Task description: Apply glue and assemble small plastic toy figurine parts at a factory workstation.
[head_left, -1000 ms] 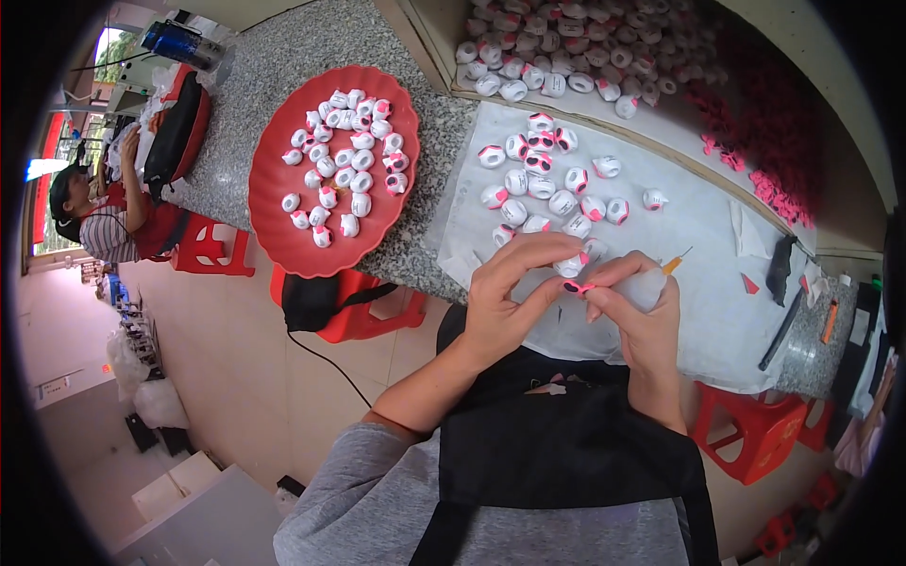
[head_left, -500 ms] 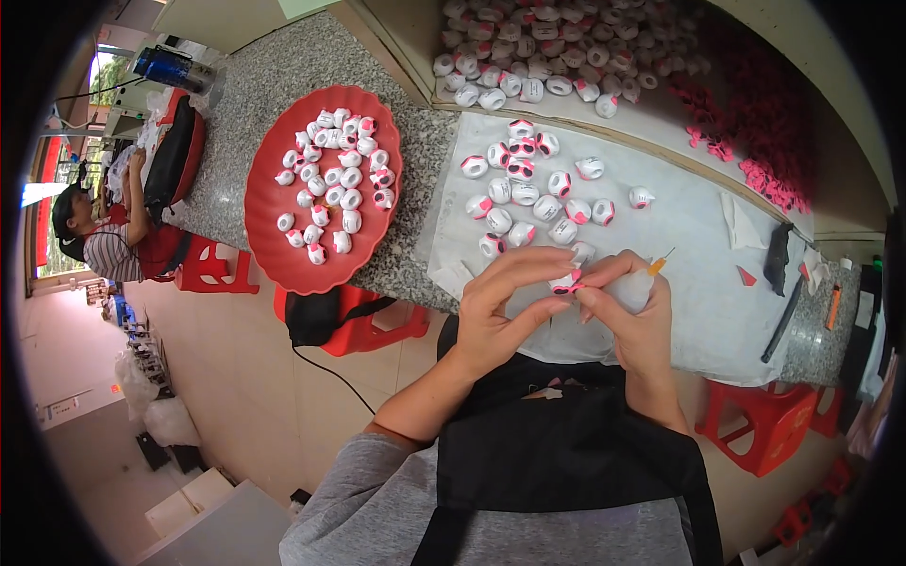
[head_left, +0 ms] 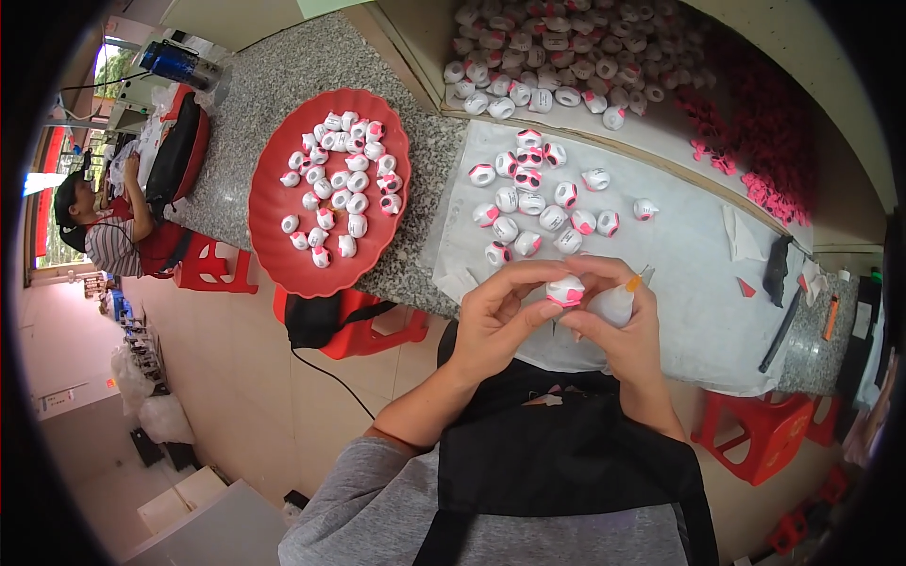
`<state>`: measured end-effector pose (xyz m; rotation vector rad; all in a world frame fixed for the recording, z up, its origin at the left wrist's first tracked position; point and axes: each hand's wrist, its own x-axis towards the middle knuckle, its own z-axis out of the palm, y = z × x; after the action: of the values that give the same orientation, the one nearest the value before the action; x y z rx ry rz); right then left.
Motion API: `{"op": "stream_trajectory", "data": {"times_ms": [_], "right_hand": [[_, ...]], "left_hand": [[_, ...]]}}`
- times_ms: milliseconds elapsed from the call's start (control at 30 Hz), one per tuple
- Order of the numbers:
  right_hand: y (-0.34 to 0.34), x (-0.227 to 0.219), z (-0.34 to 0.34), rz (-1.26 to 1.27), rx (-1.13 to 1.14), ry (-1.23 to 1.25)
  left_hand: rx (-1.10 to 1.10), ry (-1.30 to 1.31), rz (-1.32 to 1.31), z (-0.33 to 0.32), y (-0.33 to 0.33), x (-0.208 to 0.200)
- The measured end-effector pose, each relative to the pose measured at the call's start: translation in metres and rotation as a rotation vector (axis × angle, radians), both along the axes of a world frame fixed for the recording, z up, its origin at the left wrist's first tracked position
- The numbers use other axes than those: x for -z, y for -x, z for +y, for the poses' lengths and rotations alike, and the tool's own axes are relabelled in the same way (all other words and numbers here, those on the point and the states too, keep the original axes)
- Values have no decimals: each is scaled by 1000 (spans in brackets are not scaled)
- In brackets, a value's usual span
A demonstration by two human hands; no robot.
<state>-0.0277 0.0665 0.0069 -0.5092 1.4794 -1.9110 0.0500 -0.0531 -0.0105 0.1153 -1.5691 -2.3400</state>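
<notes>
Between the thumb and fingers of my left hand (head_left: 502, 307) is a small white toy head (head_left: 565, 289) with a pink band along its lower edge. My right hand (head_left: 628, 325) is closed round a translucent squeeze bottle (head_left: 613, 307), whose orange needle tip (head_left: 634, 282) points up and away. The right thumb and fingertips come close to the toy head; whether they touch it I cannot tell. Just beyond my hands, several similar white heads (head_left: 551, 218) with pink trim lie on a white sheet (head_left: 679, 274).
A red scalloped plate (head_left: 274, 222) of finished-looking heads stands left on the granite counter (head_left: 274, 66). The back shelf holds heaped white heads (head_left: 604, 71) and pink pieces (head_left: 774, 189). Black strips (head_left: 779, 269) lie at right. Red stools (head_left: 755, 434) stand below; another person (head_left: 109, 226) sits far left.
The toy head has turned, showing more white and a pink patch. My right fingertips have drawn slightly away from it. The view has shifted slightly.
</notes>
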Motion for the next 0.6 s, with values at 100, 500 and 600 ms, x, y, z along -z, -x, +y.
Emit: {"op": "stream_trajectory", "data": {"times_ms": [100, 500, 600], "right_hand": [[-1, 2, 1, -41, 35, 29], [-1, 7, -7, -63, 51, -70], [-3, 7, -2, -140, 135, -56]], "left_hand": [[25, 59, 57, -1, 2, 1], [39, -46, -50, -10, -3, 2], [83, -48, -36, -7, 2, 2]]}}
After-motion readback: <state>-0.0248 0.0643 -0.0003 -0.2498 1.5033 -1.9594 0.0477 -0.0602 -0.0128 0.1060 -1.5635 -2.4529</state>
